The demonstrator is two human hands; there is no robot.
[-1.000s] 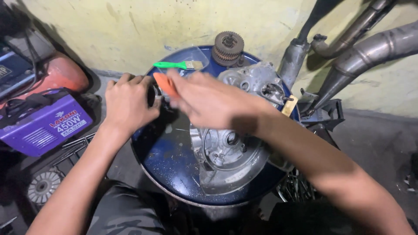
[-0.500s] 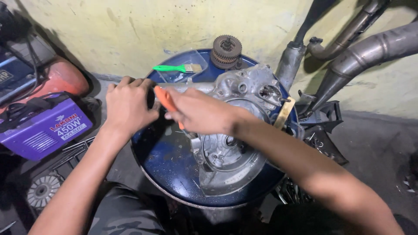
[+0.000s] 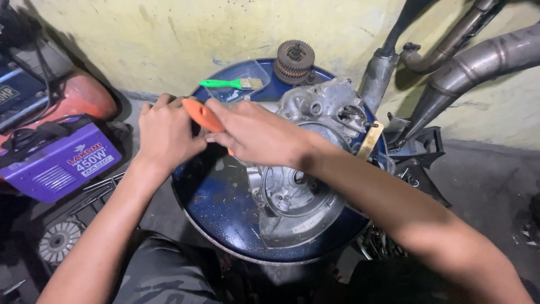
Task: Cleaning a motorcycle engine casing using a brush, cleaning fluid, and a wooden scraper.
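Observation:
A grey metal engine casing [image 3: 304, 169] lies on the top of a blue drum [image 3: 219, 208]. My right hand [image 3: 256, 135] reaches across the casing's left end and grips an orange-handled tool [image 3: 201, 114]; its tip is hidden behind the hand. My left hand [image 3: 166, 132] rests curled at the drum's left rim, touching the right hand near the orange handle. What the left fingers press on is hidden. A brush with a green handle [image 3: 228, 84] lies in a clear tray at the drum's far side.
A stack of rusty gears [image 3: 293, 59] sits at the drum's back edge. A purple box-shaped machine [image 3: 62, 163] and a red tank [image 3: 84, 95] stand on the floor to the left. Metal exhaust pipes [image 3: 467, 62] lean on the yellow wall at the right.
My right hand has drawn back toward the drum's left side with the orange tool, uncovering more of the casing. The left hand stays at the rim.

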